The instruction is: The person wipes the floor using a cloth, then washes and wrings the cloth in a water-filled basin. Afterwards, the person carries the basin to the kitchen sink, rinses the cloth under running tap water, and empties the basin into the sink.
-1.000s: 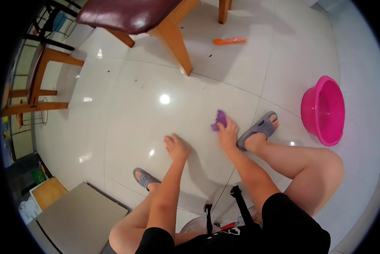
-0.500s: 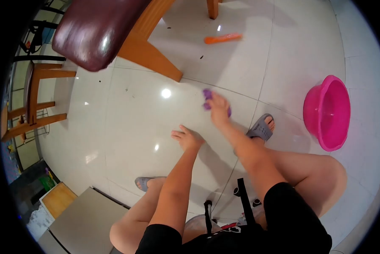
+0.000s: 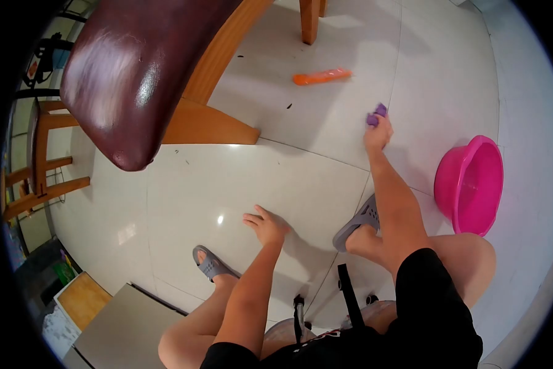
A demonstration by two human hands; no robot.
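Observation:
My right hand (image 3: 380, 133) is closed around a bunched purple cloth (image 3: 376, 115) on the tiled floor (image 3: 319, 132), out ahead of my right foot. Part of the cloth sticks out past the fingers. My left hand (image 3: 268, 226) holds nothing, its fingers apart, low over the floor between my feet. An orange object (image 3: 321, 77) in what looks like clear plastic lies on the tiles to the left of the cloth. Small dark specks are scattered near it.
A pink basin (image 3: 467, 184) stands at the right near the wall. A chair with a maroon seat (image 3: 135, 74) and wooden legs fills the upper left. Another chair (image 3: 41, 154) is farther left. A grey box-like surface (image 3: 125, 329) is at the lower left.
My right hand has moved forward and to the right with the purple cloth. My left hand has shifted slightly and stays open. The maroon chair looks larger and nearer in view.

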